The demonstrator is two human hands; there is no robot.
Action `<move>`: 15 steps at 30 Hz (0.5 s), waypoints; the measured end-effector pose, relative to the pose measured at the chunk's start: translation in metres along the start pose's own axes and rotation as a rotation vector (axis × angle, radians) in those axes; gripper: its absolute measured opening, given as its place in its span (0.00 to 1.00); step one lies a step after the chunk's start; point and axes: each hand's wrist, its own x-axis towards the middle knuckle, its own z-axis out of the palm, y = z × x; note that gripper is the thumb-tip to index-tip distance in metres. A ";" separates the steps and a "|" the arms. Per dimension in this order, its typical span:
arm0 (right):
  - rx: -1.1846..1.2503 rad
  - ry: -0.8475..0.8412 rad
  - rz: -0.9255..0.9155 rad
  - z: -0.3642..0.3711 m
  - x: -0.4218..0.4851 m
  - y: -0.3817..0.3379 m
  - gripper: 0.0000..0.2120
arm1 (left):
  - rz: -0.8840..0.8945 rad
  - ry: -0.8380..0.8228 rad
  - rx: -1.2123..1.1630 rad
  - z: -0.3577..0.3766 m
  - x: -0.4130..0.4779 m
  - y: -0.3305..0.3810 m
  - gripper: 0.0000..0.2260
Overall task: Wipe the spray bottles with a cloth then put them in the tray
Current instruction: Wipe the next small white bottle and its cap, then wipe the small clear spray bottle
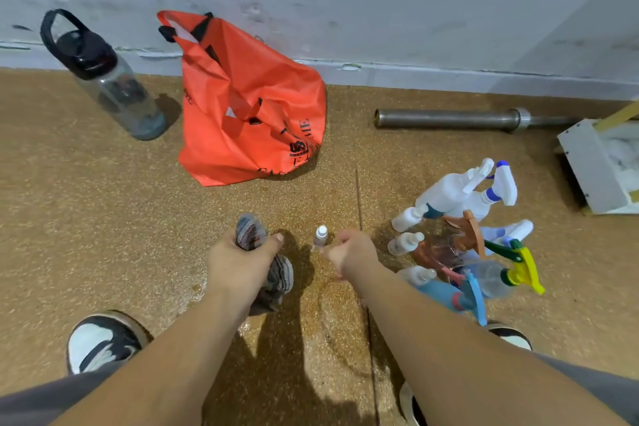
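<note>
Hands first: our left hand [238, 263] is wrapped round a bunched striped cloth [250, 231], which sticks out above the knuckles and hangs below the palm. Our right hand [354, 252] has its fingers curled in, thumb side close against the foot of a small bottle [321, 235] with a white cap. That bottle stands on the floor [103, 218] between our two hands. Whether we pinch it or only brush it we cannot tell, since the contact is too small to make out.

We judge this little bottle to be light, stiff plastic, narrow and easy to tip. It also looks smooth enough to slip or twist when the cloth rubs it. The body just under the cap looks the soundest place to hold, thumb against two fingers, which leaves the lower wall free for wiping. The cloth is soft and limp, so we would fold it round the bottle rather than dab.

Just beyond our right hand lies a heap of larger spray bottles [449, 192], their trigger heads tangled together. Those we would take by the neck below the trigger. The white tray [584, 166] sits farther right, well apart from the small bottle.
</note>
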 end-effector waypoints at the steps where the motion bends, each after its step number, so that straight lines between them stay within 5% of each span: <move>1: -0.026 0.014 -0.048 0.003 0.001 -0.001 0.19 | -0.020 -0.003 -0.015 -0.002 0.003 -0.001 0.11; 6: -0.106 0.037 -0.181 0.018 0.022 -0.003 0.25 | -0.024 0.025 0.011 -0.002 0.014 -0.011 0.11; 10: -0.045 -0.037 -0.072 0.032 0.043 -0.001 0.22 | -0.036 0.002 0.039 0.001 0.022 -0.013 0.14; 15: 0.041 0.085 -0.095 0.028 0.049 0.003 0.06 | -0.056 -0.003 0.064 0.000 0.027 -0.010 0.12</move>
